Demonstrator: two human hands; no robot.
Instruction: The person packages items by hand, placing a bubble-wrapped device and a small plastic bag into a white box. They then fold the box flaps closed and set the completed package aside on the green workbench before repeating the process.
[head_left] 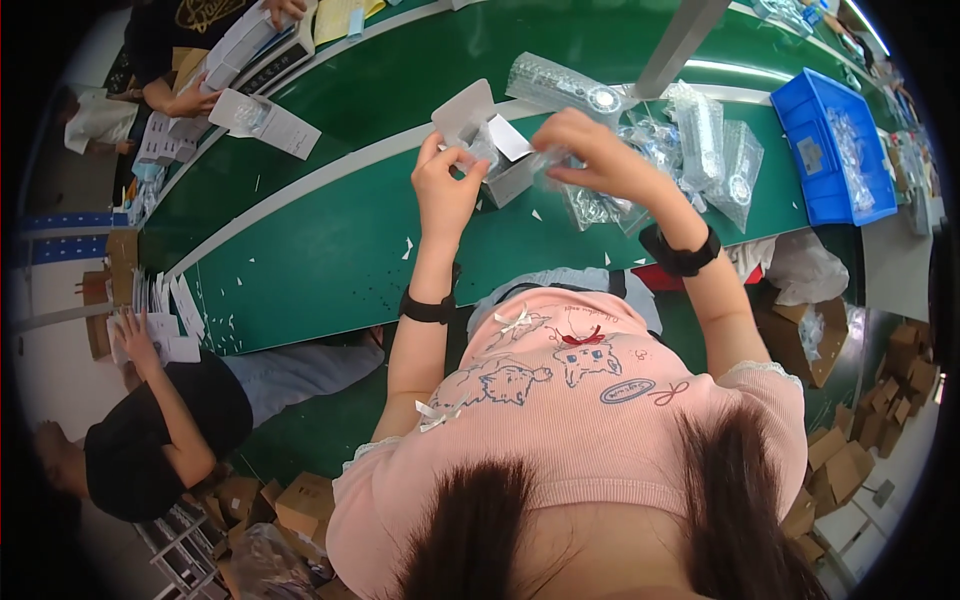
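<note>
A small grey-and-white carton (512,182) stands on the green bench in front of me, its lid flap (464,108) raised. Clear plastic wrap (483,152) bulges from its mouth. At the carton's left side is my left hand (448,190), thumb and forefinger curled together on that plastic. My right hand (600,155), a little blurred, is above the carton's right side. Its fingers close on a clear plastic bag (552,162), whose contents I cannot make out. Just right of it lie bubble-wrapped items with round dials (606,98) and several clear bags (650,140).
Paper scraps (408,247) dot the green bench (320,240). A blue bin (835,150) with clear bags stands at the right, near a grey post (680,45). Co-workers work at the upper left and at the left (150,430). Cardboard boxes (305,505) lie on the floor.
</note>
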